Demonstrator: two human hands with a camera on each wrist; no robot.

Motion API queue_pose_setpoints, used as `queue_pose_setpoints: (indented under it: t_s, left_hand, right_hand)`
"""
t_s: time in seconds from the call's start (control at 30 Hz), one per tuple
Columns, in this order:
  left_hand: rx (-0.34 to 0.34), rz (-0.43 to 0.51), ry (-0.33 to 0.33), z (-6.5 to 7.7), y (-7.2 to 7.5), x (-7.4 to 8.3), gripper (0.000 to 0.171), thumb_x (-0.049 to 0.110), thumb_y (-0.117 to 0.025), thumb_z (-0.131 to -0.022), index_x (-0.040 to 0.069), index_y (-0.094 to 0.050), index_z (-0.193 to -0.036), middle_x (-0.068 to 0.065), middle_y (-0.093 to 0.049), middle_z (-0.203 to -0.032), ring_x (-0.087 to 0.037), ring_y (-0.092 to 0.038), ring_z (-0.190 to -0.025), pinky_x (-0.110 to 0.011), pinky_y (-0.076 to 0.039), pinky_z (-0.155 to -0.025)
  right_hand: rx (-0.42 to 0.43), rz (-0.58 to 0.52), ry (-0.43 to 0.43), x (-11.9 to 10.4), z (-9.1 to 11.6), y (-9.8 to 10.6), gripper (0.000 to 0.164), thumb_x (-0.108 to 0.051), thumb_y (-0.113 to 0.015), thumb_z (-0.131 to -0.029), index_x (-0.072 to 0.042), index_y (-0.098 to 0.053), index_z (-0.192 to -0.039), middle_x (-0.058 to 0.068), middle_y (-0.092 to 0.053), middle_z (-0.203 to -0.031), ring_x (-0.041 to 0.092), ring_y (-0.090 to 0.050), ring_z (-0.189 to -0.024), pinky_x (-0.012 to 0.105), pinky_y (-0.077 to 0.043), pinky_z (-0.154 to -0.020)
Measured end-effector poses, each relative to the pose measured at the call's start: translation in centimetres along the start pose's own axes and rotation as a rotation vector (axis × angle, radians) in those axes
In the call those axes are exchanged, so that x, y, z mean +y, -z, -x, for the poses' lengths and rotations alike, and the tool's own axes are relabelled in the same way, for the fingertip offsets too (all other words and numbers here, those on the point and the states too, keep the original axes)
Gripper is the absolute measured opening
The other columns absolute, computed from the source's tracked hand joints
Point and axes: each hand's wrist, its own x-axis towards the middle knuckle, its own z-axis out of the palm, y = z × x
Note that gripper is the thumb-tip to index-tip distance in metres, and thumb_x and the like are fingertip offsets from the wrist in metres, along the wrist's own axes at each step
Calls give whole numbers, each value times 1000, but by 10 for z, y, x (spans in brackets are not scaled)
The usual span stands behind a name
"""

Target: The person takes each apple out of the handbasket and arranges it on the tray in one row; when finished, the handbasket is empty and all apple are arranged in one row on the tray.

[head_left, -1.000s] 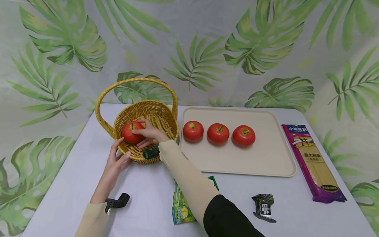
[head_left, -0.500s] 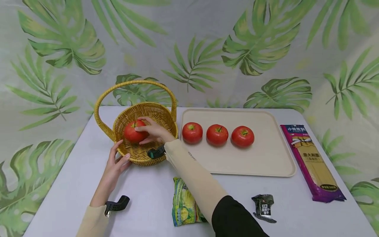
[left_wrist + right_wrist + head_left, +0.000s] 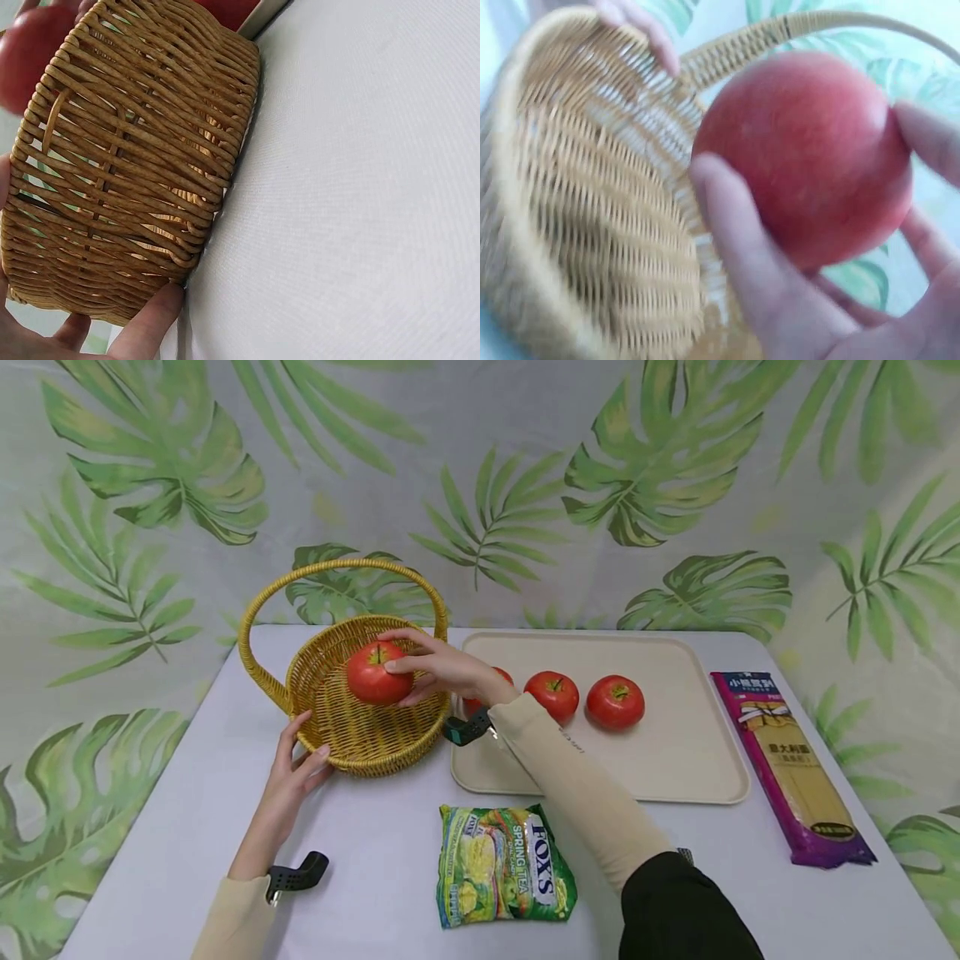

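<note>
My right hand [image 3: 453,670] grips a red tomato [image 3: 371,678] between thumb and fingers, raised over the inside of a yellow wicker basket [image 3: 390,763]. Close up in the right wrist view, the thumb lies on one side of the tomato [image 3: 810,157] and fingers on the other, with the woven bottom bare below. My left hand [image 3: 288,783] holds the basket's near left side. From the left wrist, its thumb [image 3: 154,322] is seen against the lower wall, with other fingers at the rim partly out of view.
Right of the basket lies a beige tray [image 3: 675,760] with three tomatoes [image 3: 615,702], one partly behind my right hand. A green Fox's packet [image 3: 506,864] lies in front, and a spaghetti pack [image 3: 795,768] at the right. My right sleeve mostly hides a small black packet [image 3: 686,855].
My right hand has lifted the tomato from the basket's left side and carried it rightward. The green packet has come out from under the right arm. My left hand stays put.
</note>
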Motion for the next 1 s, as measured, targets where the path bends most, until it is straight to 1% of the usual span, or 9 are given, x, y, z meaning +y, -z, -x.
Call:
queue_pose_setpoints:
  t_s: [0.1,0.2,0.33,0.5,0.67,0.7,0.8,0.93,1.0]
  left_hand:
    - [2,4,-1,-1,0,-1,67,18,-51,-100,25,-10,-153,-8,4,-156,-37,-22,-136,-20,-46,-89]
    - [3,1,0,-1,0,-1,67,18,-51,-100,25,-10,-153,-8,4,-156,-37,-23,-135,-19,-46,-88]
    - [1,-2,-10,-1,0,-1,67,18,-51,-100,25,-10,-153,-10,5,-156,-39,-24,-135,-19,-46,-88]
    - [3,-5,-10,1,0,1,67,18,-51,-100,24,-10,-153,-10,6,-156,-39,-24,-135,-20,-46,-90]
    - [-4,-7,-11,1,-1,2,67,19,-51,-100,25,-11,-153,-10,6,-156,-40,-23,-135,-20,-46,-90]
    - [-5,-7,-9,1,-1,2,67,19,-51,-100,26,-11,-153,-10,7,-156,-39,-23,-135,-20,-46,-90]
    - [-10,-8,-8,1,-1,2,66,17,-50,-101,26,-11,-153,-10,7,-156,-39,-23,-135,-20,-46,-90]
    - [-9,0,-1,1,0,0,67,18,-51,-100,25,-10,-153,-10,9,-156,-39,-22,-136,-21,-46,-91]
    - [-8,3,2,1,0,0,67,19,-51,-100,26,-10,-153,-10,10,-155,-39,-22,-136,-20,-46,-91]
  right_hand:
    - [-32,59,29,2,16,16,52,-15,-58,-95,-22,-40,-143,14,-40,-136,47,-63,-91,56,-52,-80]
    - [-54,89,59,6,34,32,51,-14,-57,-96,-22,-40,-143,15,-41,-137,44,-64,-90,59,-50,-81]
    - [-34,110,70,10,59,55,51,-15,-55,-96,-21,-39,-144,17,-44,-134,44,-64,-88,60,-49,-81]
    - [29,122,52,13,92,85,52,-16,-54,-96,-20,-37,-145,18,-43,-135,43,-64,-90,60,-49,-82]
    - [125,130,31,14,131,116,54,-17,-54,-97,-17,-34,-147,20,-38,-139,43,-65,-90,56,-50,-83]
    - [148,134,21,15,138,122,54,-18,-54,-97,-17,-34,-147,20,-37,-140,42,-65,-89,54,-51,-83]
    - [213,133,3,17,162,140,54,-20,-53,-98,-18,-32,-147,21,-36,-140,40,-66,-89,53,-51,-84]
    - [272,120,17,18,192,163,51,-20,-50,-100,-20,-31,-147,19,-35,-138,37,-67,-89,50,-52,-84]
    - [304,120,28,17,207,173,51,-20,-49,-100,-20,-30,-148,18,-35,-137,37,-67,-88,45,-54,-82]
